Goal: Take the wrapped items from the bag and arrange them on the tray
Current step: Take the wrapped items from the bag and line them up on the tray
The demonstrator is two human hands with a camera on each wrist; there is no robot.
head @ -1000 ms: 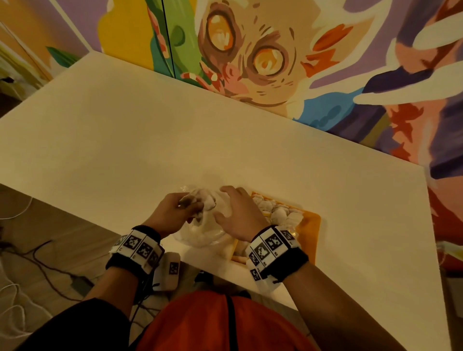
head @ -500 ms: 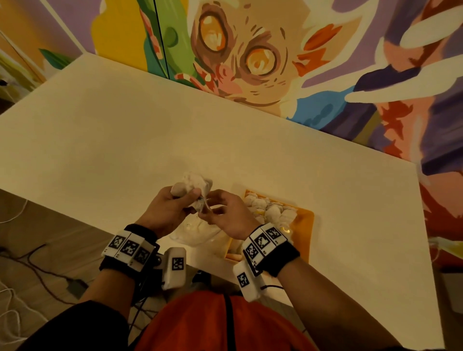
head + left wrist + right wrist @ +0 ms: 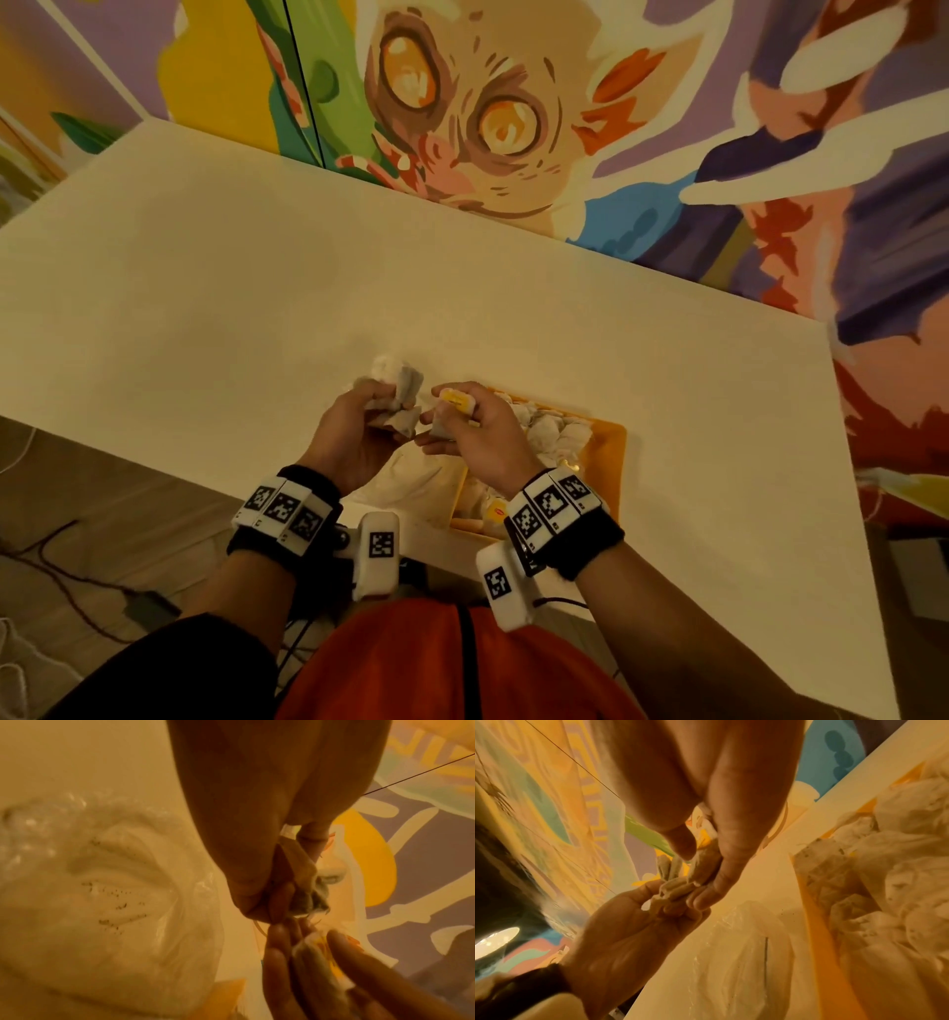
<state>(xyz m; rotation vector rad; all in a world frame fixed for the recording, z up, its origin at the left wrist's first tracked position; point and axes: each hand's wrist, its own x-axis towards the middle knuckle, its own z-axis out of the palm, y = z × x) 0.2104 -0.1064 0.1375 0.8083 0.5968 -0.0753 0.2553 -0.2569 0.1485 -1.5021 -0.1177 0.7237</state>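
Both hands hover together just above the table's near edge. My left hand [image 3: 382, 411] grips a clump of small white wrapped items [image 3: 399, 388], which shows in the left wrist view as a crumpled wrapped item [image 3: 306, 888] pinched at the fingertips. Touching it, my right hand [image 3: 447, 422] pinches one wrapped item with a yellow tag [image 3: 455, 402]; in the right wrist view that item [image 3: 703, 862] sits between thumb and fingers. The clear plastic bag [image 3: 411, 478] lies slack under the hands. The orange tray [image 3: 613, 447] to the right holds several wrapped items [image 3: 557, 437].
The cream table [image 3: 257, 308] stretches far to the left and back. A painted mural wall [image 3: 513, 128] stands right behind it. The tray sits at the near edge, by my right wrist. Cables lie on the floor [image 3: 77, 565] to the lower left.
Both hands came up out of the bag. The left lifted a clump of wrapped items, and the right has taken hold of one with a yellow tag beside it.
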